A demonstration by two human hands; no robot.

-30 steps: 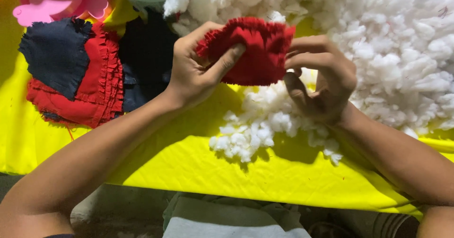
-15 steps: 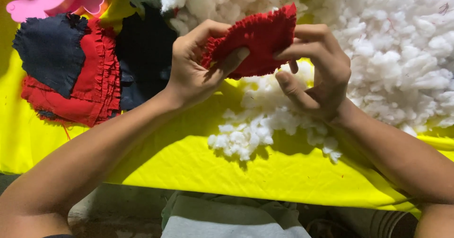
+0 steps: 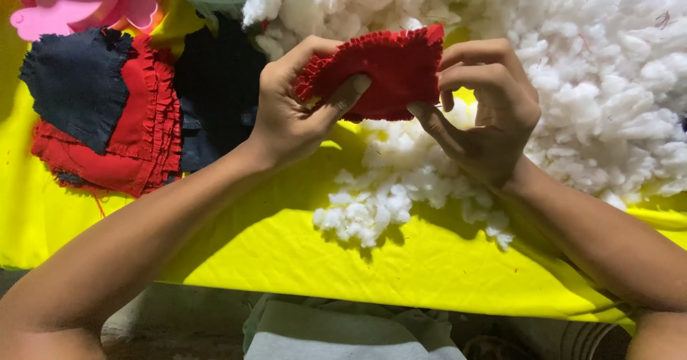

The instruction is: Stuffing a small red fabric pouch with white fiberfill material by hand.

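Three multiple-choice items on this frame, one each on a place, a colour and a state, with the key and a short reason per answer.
1. Where does the stack of fabric pieces lie?
A. left of the hands
B. on the white stuffing
C. under the right forearm

2. What colour is the cloth that covers the table?
A. white
B. yellow
C. pink

3. How is the red frilled piece held?
A. flat on the table, untouched
B. by the right hand alone
C. lifted, between both hands

Key: 1 A, the stack sits at the picture's left, apart from the white stuffing. 2 B, yellow shows all around the stuffing. 3 C, the left hand and right hand each pinch a side, above the table.
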